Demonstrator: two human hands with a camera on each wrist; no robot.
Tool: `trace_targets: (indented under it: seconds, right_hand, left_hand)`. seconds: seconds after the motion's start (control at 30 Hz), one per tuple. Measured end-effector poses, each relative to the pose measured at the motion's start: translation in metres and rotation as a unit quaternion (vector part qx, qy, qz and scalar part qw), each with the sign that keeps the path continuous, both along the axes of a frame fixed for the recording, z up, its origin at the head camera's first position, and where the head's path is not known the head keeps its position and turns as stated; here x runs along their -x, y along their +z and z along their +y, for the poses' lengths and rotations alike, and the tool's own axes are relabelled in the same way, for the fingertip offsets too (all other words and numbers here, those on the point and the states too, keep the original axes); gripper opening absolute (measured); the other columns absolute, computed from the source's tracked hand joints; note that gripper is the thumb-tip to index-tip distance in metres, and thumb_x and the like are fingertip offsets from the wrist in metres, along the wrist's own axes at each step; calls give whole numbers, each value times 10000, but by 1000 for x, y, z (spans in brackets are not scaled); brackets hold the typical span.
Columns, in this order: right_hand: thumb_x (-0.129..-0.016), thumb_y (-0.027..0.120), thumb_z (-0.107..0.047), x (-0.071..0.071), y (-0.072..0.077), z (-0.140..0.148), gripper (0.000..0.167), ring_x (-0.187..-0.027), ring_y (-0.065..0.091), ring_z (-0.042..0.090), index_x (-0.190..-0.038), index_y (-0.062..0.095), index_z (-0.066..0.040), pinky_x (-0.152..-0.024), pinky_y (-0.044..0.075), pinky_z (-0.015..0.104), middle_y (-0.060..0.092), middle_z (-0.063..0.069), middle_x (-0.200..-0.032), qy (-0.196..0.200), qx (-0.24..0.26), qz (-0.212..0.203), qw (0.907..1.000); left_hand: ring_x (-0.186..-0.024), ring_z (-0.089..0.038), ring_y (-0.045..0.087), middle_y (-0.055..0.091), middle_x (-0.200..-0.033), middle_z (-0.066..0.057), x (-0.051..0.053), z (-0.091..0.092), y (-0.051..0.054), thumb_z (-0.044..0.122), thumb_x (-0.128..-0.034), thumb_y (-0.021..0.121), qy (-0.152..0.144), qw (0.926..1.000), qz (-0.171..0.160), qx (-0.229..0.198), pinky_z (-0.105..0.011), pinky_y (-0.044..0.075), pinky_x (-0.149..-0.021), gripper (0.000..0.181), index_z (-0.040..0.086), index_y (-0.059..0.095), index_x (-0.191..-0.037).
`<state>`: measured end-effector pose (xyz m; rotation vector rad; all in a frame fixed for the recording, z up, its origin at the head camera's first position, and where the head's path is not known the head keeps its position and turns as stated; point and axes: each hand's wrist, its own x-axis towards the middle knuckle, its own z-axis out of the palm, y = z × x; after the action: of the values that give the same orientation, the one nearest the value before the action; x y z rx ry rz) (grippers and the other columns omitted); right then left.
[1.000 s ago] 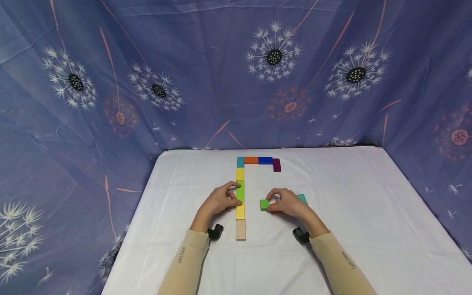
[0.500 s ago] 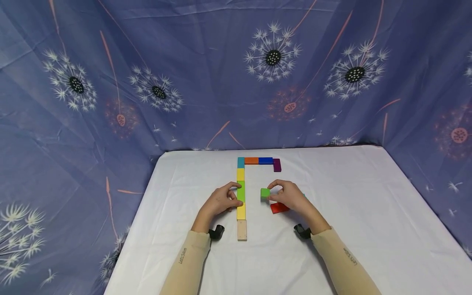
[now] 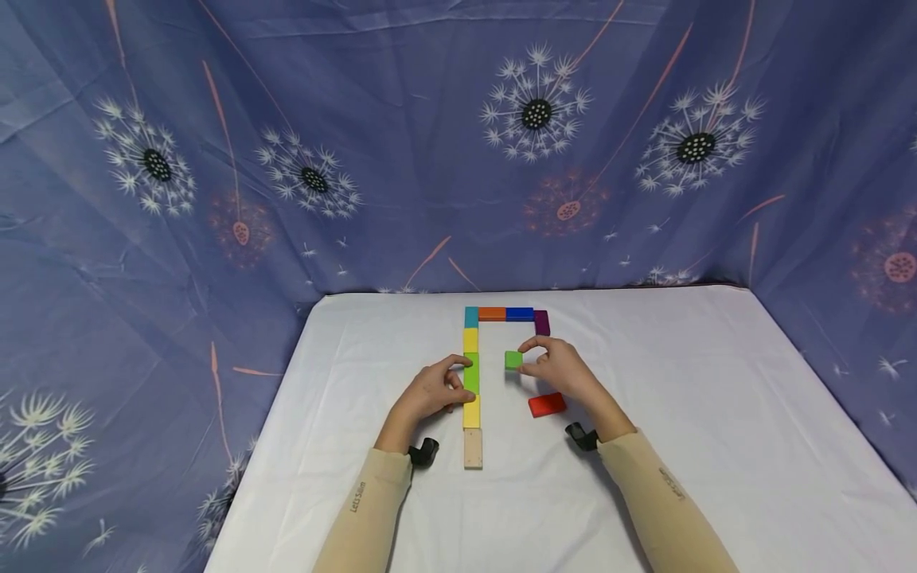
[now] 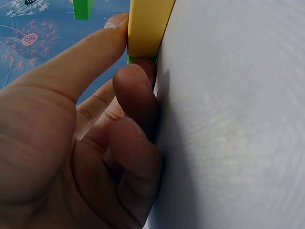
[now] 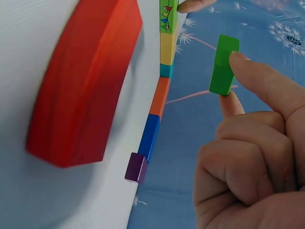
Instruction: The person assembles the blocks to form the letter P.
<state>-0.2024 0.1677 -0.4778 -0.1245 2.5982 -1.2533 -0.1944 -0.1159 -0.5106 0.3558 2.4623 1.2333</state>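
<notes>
A row of coloured wooden blocks runs toward me. In it are a long green block [image 3: 471,373], a yellow block [image 3: 471,412] and a plain wood block [image 3: 473,450]. My left hand [image 3: 430,387] rests on the row near where green meets yellow. In the left wrist view the thumb touches the yellow block [image 4: 148,28], with the other fingers loosely bent beside it. My right hand [image 3: 562,368] pinches a small green block [image 3: 513,360] between thumb and index finger, raised above the table right of the row. A red block [image 3: 548,405] lies below that hand.
The row continues back through a second yellow block [image 3: 470,341] to a teal block [image 3: 470,317]. From there orange [image 3: 492,314] and dark blue [image 3: 519,314] blocks extend right to a purple block [image 3: 542,322]. A patterned curtain [image 3: 401,143] surrounds the white-covered table [image 3: 688,414].
My right hand has lifted the small green block and carried it away from me, uncovering the red block. A teal block beside that hand has become hidden. My left hand stays in place.
</notes>
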Motion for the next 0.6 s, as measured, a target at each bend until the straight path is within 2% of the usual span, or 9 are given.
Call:
trace_targets:
  seconds: [0.43, 0.6]
  right_hand:
    - [-902, 825, -281, 18, 3, -13, 372, -608, 403, 178, -1235, 725, -149, -573, 326, 303, 446, -11, -624, -100, 36, 54, 9999]
    - [-907, 822, -293, 26, -1, -17, 376, -736, 517, 202, -1241, 735, -146, -632, 393, 310, 633, 45, -784, -98, -44, 132, 9999]
  left_hand:
    - [-535, -138, 587, 701, -793, 45, 2, 0, 0, 270, -897, 860, -2, 10000, -14, 57, -331, 510, -750, 620, 234, 592, -1455]
    - [-534, -143, 593, 705, -795, 42, 1, 0, 1, 265, -900, 858, -7, 10000, -40, 31, -337, 516, -772, 620, 235, 590, -1459]
